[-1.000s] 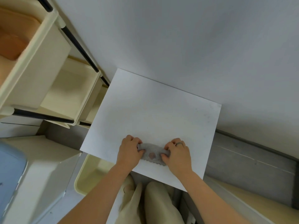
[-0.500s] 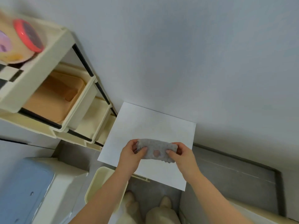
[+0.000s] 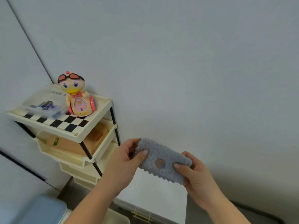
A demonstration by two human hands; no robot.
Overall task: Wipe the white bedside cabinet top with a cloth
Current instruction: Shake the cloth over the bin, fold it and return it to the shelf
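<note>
You hold a small grey cloth [image 3: 161,159] stretched between both hands, up in the air before a pale wall. Your left hand [image 3: 127,157] pinches its upper left end, thumb on the near face. Your right hand [image 3: 197,177] pinches the lower right end the same way. The cloth is bumpy, with a scalloped lower edge and one brownish spot near its middle. The white bedside cabinet top [image 3: 153,196] lies below your hands, apart from the cloth.

To wipe well, I judge you should lay the cloth flat on the top and press with a spread palm. Work in overlapping passes from the wall side toward you, reaching the corners.

Your forearms cover part of the top and the lower edge cuts it off, so dust or marks cannot be made out. To the left stands a cream shelf cart [image 3: 100,110] carrying a toy duck [image 3: 76,96].
</note>
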